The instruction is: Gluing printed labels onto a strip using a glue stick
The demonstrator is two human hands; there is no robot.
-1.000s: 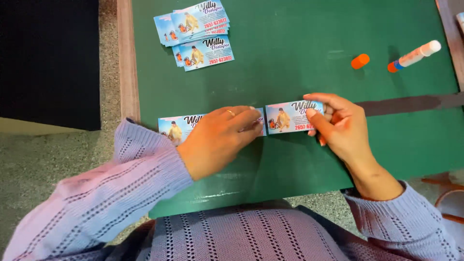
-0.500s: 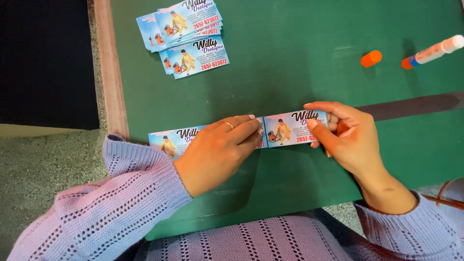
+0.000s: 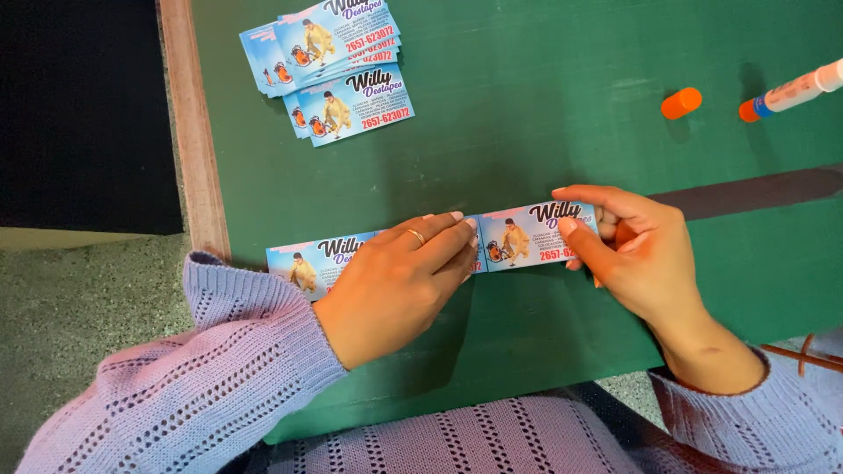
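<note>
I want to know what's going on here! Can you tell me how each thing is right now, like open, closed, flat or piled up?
Left hand: flat, pressing on the card strip.
Right hand: pinching the strip's right end.
Card strip: blue cards lying flat in a row on the green board.
Card stack: piled loosely, fanned, untouched.
Glue stick: uncapped, lying on its side.
Orange cap: off, lying apart from the stick.

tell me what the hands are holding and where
Right hand pinches the right card at its right end; left hand presses flat on the left card.
</note>
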